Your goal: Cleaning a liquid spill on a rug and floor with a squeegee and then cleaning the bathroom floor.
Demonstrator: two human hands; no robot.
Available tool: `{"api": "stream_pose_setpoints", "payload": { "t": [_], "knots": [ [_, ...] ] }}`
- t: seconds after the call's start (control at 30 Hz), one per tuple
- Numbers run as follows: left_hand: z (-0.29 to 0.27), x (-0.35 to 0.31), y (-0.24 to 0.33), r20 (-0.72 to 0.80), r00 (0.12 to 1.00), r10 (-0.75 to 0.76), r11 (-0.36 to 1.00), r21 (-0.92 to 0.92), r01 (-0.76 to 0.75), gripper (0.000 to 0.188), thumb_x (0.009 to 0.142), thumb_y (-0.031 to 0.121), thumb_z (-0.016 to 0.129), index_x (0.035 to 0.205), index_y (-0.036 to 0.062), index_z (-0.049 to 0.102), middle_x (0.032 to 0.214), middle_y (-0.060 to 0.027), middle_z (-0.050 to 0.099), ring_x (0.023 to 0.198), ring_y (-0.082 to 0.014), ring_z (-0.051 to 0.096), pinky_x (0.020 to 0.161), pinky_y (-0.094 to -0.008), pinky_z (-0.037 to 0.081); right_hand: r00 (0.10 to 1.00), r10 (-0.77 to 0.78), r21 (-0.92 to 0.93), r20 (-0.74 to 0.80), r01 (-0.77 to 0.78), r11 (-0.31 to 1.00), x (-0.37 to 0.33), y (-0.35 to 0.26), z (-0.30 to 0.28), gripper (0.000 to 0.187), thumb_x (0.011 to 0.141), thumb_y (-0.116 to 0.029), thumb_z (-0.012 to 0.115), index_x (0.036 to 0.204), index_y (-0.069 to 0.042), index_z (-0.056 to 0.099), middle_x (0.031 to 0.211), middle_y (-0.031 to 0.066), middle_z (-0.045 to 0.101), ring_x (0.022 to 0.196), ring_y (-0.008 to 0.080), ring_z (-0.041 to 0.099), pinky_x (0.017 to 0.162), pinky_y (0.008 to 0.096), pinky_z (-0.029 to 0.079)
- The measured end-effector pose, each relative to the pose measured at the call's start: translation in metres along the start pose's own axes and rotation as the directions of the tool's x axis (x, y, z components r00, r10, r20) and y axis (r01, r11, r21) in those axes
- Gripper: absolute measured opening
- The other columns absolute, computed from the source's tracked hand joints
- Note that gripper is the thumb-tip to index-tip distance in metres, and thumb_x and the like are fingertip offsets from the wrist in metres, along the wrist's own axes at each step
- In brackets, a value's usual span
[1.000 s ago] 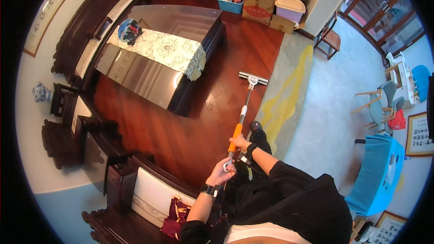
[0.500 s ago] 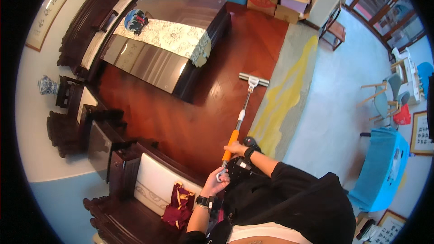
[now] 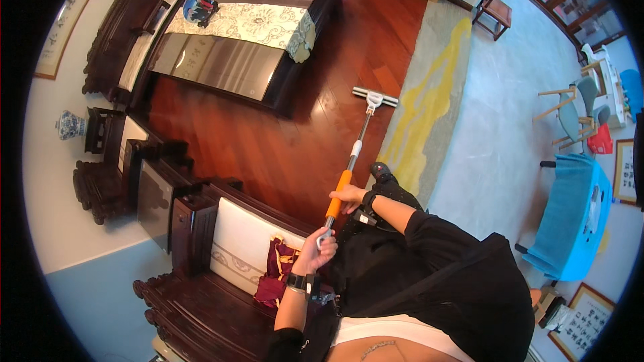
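mop (image 3: 356, 148) is out on the wood floor (image 3: 268, 154), mop head (image 3: 374, 98) down near its right edge, beside the gray-and-yellow rug (image 3: 410, 129). left hand (image 3: 316, 253) is curled round the mop's lower end, right hand (image 3: 350, 194) wrapped on the orange sleeve (image 3: 343, 179). looks mid-job to me, can't tell which patches are done or left.

"Item inspected?"
"One mop (image 3: 356, 148), assembled: white-and-grey crossbar head (image 3: 375, 98), metal pole (image 3: 365, 126), orange grip (image 3: 339, 194)."
"Pose and location?"
"Pole slanting, head outermost, over reddish wooden floor (image 3: 235, 134), its right end near the grey-and-yellow rug's (image 3: 429, 94) edge."
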State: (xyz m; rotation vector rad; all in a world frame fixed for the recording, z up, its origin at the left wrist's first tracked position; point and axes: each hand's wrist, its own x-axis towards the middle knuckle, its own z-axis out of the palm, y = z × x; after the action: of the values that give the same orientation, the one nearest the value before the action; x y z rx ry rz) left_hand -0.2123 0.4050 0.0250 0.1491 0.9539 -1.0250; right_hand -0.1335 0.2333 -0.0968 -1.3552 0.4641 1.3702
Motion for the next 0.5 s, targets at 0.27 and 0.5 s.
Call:
{"api": "stream_pose_setpoints", "payload": {
  "t": [0.27, 0.5],
  "knots": [
    [-0.051, -0.089, -0.017, 0.028, 1.000, -0.012, 0.999, -0.043, 0.014, 0.017, 0.081, 0.016, 0.045, 0.083, -0.0016, 0.047, 0.052, -0.0002, 0.032, 0.038, -0.0072, 0.028, 0.032, -0.0183, 0.023, 0.998, 0.000, -0.022, -0.056, -0.001, 1.000, 0.013, 0.016, 0.031, 0.054, 0.075, -0.042, 0.047, 0.093, 0.009, 0.049, 0.074, 0.0188, 0.059, 0.053, 0.0240, 0.060, 0.041, 0.0297, 0.050],
    [-0.066, -0.162, -0.035, -0.060, 0.994, 0.086, 0.992, -0.083, -0.091, 0.018, 0.077, 0.012, 0.045, 0.086, -0.0036, 0.046, 0.051, 0.0004, 0.032, 0.038, -0.0075, 0.029, 0.035, -0.0196, 0.026, 0.950, -0.159, 0.246, -0.269, 0.227, 0.942, 0.015, 0.018, -0.022, 0.037, 0.078, -0.029, 0.045, 0.087, 0.007, 0.050, 0.075, 0.0199, 0.057, 0.059, 0.0269, 0.059, 0.047, 0.0340, 0.050]
  ]
}}
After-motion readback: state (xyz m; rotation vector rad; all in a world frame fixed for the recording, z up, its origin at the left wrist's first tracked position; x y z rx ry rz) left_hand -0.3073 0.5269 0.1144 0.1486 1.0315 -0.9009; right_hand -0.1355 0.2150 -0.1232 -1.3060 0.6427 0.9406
